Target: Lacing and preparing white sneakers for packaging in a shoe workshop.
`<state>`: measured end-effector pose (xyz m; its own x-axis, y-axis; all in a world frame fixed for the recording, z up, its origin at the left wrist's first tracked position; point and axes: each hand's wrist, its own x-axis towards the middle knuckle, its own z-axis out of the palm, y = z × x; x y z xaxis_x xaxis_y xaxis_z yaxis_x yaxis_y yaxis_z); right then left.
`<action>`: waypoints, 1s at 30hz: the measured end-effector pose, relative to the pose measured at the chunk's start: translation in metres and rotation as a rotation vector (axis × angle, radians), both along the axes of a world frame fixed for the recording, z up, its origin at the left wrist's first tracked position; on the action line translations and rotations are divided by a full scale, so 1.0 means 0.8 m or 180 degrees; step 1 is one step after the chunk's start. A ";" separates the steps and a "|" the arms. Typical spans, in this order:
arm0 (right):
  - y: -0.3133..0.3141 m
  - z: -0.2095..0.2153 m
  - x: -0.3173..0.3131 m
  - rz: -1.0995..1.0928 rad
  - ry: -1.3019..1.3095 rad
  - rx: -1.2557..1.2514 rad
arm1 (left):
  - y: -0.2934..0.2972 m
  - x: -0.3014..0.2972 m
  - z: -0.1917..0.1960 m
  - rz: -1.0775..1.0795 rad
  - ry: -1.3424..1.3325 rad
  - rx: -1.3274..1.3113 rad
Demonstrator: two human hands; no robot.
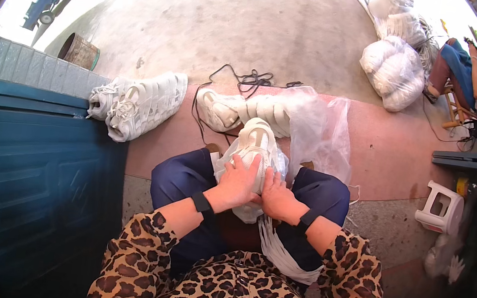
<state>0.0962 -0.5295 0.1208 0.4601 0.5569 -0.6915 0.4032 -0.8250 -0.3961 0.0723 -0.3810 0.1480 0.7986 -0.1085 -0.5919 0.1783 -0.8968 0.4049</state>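
Note:
A white sneaker (256,141) rests on my lap between my knees, toe pointing away, partly wrapped in thin clear plastic. My left hand (239,182) lies over its near side with fingers spread onto the upper. My right hand (277,198) grips the heel end and the plastic from the right. A bundle of white laces (285,256) hangs down under my right wrist. Both wrists wear black bands.
A second white sneaker (228,111) lies ahead beside a clear plastic bag (318,132) and black cords (250,79). A pair of white sneakers (137,104) sits at left by a blue metal door (28,165). Bagged white goods (394,70) and a small white stool (441,206) stand at right.

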 end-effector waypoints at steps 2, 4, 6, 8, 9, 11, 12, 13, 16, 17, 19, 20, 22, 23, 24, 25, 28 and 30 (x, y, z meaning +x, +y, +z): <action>-0.011 0.004 0.027 0.0264 0.0482 0.0021 | -0.007 -0.003 0.003 0.0080 -0.0069 0.0020; -0.021 0.005 0.058 0.0482 0.1011 0.0045 | -0.008 -0.004 0.007 0.0217 -0.0142 -0.0127; -0.027 0.001 0.085 0.0916 0.1482 0.0310 | -0.011 -0.004 0.011 -0.0114 -0.0110 0.0442; -0.030 -0.007 0.111 0.0711 0.1952 0.0309 | -0.015 -0.003 0.012 -0.0207 -0.0365 0.0607; -0.029 -0.012 0.121 0.0838 0.2053 0.0187 | -0.016 -0.002 0.011 -0.0427 -0.0545 0.0531; -0.029 -0.026 0.145 0.0752 0.2452 0.0699 | -0.019 -0.001 0.008 -0.0592 -0.0743 0.0473; -0.024 -0.037 0.162 0.0660 0.2300 0.0776 | -0.019 -0.002 0.006 -0.0534 -0.0653 0.0375; -0.017 -0.049 0.176 0.0447 0.1948 0.0841 | -0.020 -0.002 0.003 -0.0603 -0.0562 0.0408; 0.013 -0.095 0.209 0.0100 0.1549 0.0732 | -0.022 -0.002 -0.004 -0.0751 -0.0547 0.0532; 0.022 -0.112 0.214 -0.0170 0.1451 0.0472 | -0.023 -0.002 -0.006 -0.0713 -0.0524 0.0510; 0.035 -0.145 0.211 -0.0371 0.1155 0.0666 | -0.024 0.000 -0.010 -0.0648 -0.0490 0.0493; 0.038 -0.159 0.211 -0.0591 0.0779 0.0846 | -0.025 0.002 -0.012 -0.0671 -0.0468 0.0477; 0.031 -0.181 0.224 -0.0416 0.0566 0.0737 | -0.025 0.004 -0.013 -0.0698 -0.0457 0.0553; 0.023 -0.190 0.233 -0.0863 -0.0046 0.0610 | -0.025 0.005 -0.013 -0.0714 -0.0466 0.0544; 0.014 -0.196 0.242 -0.1372 -0.0671 0.0499 | -0.025 0.005 -0.013 -0.0730 -0.0442 0.0543; 0.004 -0.202 0.251 -0.1476 -0.1052 0.0369 | -0.025 0.005 -0.013 -0.0696 -0.0432 0.0478; -0.019 -0.211 0.267 -0.1938 -0.1252 0.0283 | -0.023 0.007 -0.013 -0.0658 -0.0403 0.0376; -0.017 -0.215 0.266 -0.2208 -0.1035 0.0306 | -0.020 0.010 -0.011 -0.0635 -0.0376 0.0348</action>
<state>0.3088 -0.5434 -0.0509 0.8975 0.1178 -0.4250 -0.0852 -0.8993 -0.4290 0.0807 -0.3974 0.1395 0.8322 -0.2112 -0.5127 -0.0493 -0.9491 0.3110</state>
